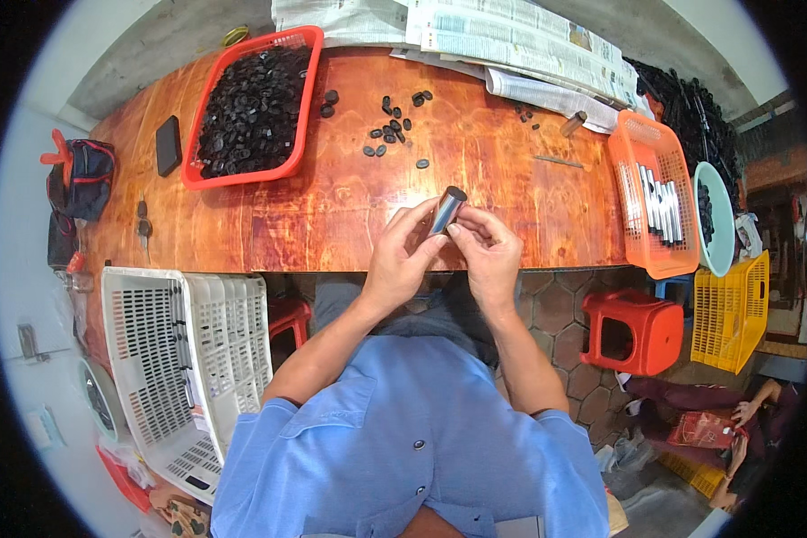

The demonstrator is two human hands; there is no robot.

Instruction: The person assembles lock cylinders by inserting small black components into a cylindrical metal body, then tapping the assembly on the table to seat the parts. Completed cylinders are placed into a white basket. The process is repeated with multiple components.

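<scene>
Close to the table's near edge, a short shiny metal tube (444, 215) with a black end stands tilted between my hands. My left hand (405, 251) is closed around its left side, fingers and thumb on the tube. From the other side my right hand (486, 255) pinches at the tube's lower part with thumb and fingertips; whether a small piece is also between them is hidden. Loose black oval caps (390, 133) lie scattered farther back. A red basket (309, 108) full of small black pieces stands to the left, and an orange basket (632, 193) holding silver tubes to the right.
On the wooden table (332, 224) are a black rectangular case (168, 146), keys (143, 224), a thin rod (558, 161), a brown cylinder (574, 124) and newspapers (529, 40). A white crate (229, 332), red stool (637, 332) and yellow crate (731, 314) stand around. Another person (690, 412) sits at right.
</scene>
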